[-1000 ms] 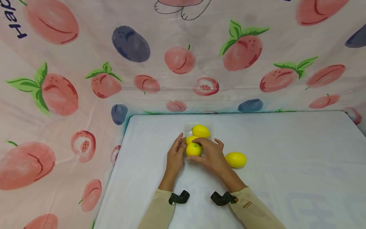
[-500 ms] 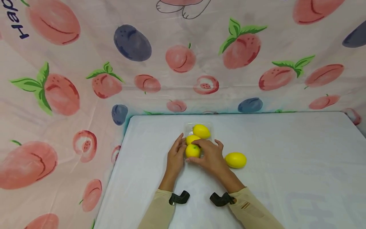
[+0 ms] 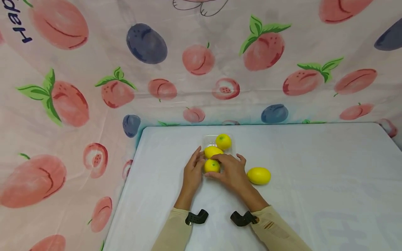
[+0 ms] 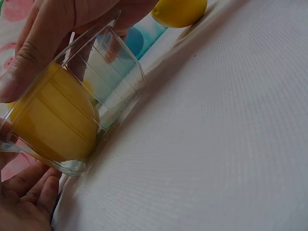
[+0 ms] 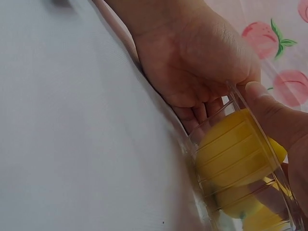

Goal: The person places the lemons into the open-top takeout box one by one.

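A clear plastic container [image 3: 207, 139] lies on the white table with three yellow lemons inside. The far lemon [image 3: 223, 142] shows its stem end, and the middle lemon [image 3: 213, 151] lies sideways. My right hand [image 3: 231, 169] pinches the near lemon [image 3: 211, 166] between thumb and fingers, its thumb [image 5: 269, 108] over the container's near rim in the right wrist view. My left hand [image 3: 193, 170] lies along the container's left side, fingers fairly straight and fingertips right at the wall. In the left wrist view, the near lemon [image 4: 57, 115] shows through the ribbed wall.
Another lemon [image 3: 259, 175] lies on the table just right of my right hand. A fruit-printed curtain [image 3: 169, 35] hangs behind the table [image 3: 314, 195] and along its left side.
The far lemon has turned from lying sideways to showing its stem end, shifting slightly right. The near lemon has shifted a little inside the container. Both hands stay nearly in place.
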The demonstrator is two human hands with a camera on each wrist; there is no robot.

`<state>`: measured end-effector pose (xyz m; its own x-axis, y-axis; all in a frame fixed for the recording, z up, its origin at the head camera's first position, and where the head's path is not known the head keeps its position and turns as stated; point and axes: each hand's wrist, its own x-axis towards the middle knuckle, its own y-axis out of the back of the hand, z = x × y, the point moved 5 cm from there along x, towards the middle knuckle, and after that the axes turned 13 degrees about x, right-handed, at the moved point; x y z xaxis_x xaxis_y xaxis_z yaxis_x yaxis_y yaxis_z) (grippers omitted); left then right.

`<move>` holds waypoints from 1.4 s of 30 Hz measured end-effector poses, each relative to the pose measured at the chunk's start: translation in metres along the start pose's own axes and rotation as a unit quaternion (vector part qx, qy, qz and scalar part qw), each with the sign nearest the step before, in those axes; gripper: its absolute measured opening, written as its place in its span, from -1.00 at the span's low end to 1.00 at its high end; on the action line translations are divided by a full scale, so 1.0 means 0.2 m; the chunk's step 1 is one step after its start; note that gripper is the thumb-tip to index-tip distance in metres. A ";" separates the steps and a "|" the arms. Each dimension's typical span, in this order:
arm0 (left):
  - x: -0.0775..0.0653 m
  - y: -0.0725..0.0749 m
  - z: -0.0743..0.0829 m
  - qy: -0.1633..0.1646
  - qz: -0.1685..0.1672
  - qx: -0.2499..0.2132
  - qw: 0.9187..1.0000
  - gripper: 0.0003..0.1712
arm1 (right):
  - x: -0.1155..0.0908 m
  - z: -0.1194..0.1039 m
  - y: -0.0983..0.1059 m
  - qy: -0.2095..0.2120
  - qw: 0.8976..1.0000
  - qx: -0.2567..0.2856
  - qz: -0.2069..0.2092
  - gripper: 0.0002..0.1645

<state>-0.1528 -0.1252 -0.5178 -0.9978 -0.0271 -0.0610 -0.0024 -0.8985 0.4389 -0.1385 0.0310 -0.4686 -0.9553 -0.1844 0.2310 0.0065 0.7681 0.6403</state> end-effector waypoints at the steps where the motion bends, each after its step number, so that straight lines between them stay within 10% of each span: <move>1: 0.00 0.00 0.00 0.000 0.000 0.000 1.000 -0.45 | 0.00 0.00 0.00 0.001 1.000 -0.002 0.001 -0.24; 13: 0.00 0.01 0.00 -0.015 0.000 0.008 1.000 -0.45 | -0.01 -0.01 -0.01 0.013 1.000 0.009 -0.004 -0.51; 42: 0.02 -0.02 0.04 0.008 0.007 0.006 1.000 -0.44 | 0.04 0.05 0.09 -0.005 0.999 0.040 -0.019 -0.39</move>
<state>-0.1579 -0.1191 -0.5124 -0.9965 -0.0470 -0.0693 0.0107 -0.8924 0.4511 -0.1481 0.0494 -0.4630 -0.9575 -0.2082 0.1995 -0.0531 0.8073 0.5877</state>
